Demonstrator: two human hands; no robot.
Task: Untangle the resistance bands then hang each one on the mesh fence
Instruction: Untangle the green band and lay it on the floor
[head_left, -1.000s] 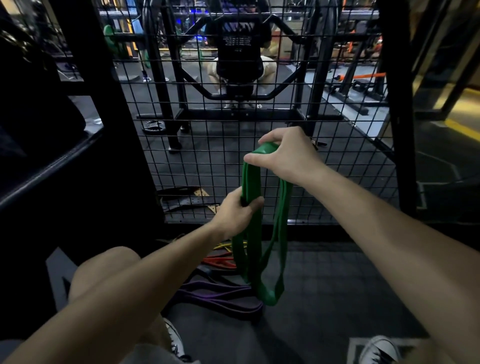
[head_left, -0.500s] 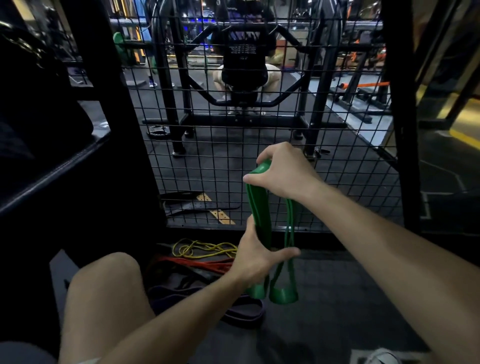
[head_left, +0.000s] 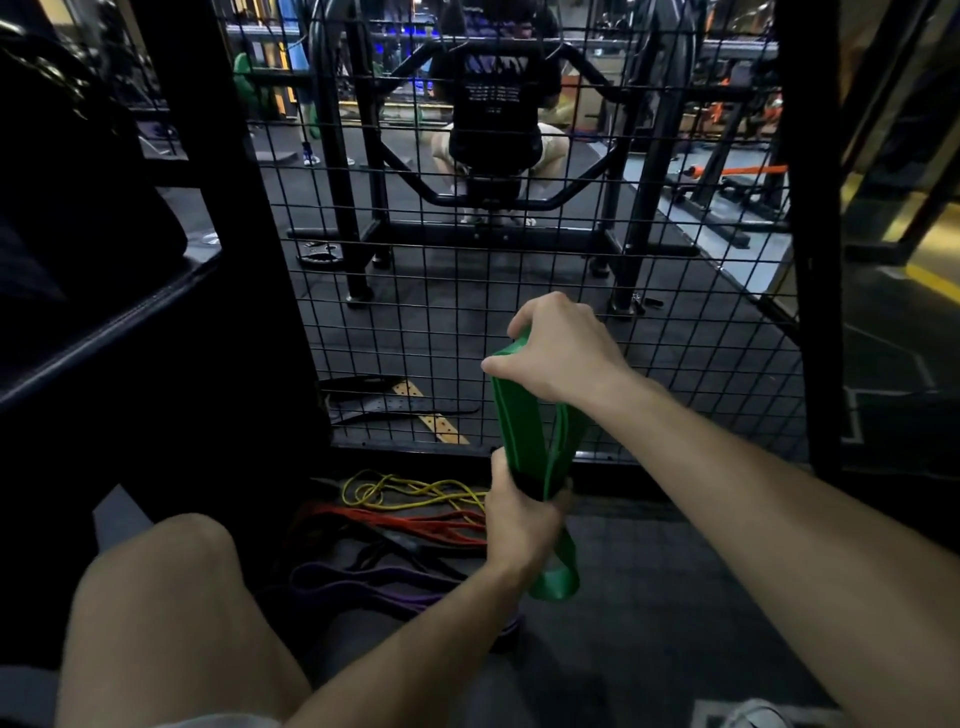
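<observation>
Two hands (head_left: 558, 358) (head_left: 522, 525) grip one green band (head_left: 522, 426).

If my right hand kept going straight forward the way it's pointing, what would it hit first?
Probably the black wire mesh fence just beyond the right hand, which grips the green rubber resistance band; depth is unclear.

The top fold of the green band (head_left: 519, 415) is covered by the right hand (head_left: 558, 353), and its middle stretch is wrapped out of sight inside the left hand (head_left: 519, 519). The purple band (head_left: 363, 587) is partly hidden behind the left forearm — its near end cannot be traced. A shoe (head_left: 753, 714) is cut off by the bottom edge. The far person (head_left: 496, 93) is cropped at the top edge, blurred behind the mesh fence (head_left: 415, 322).
</observation>
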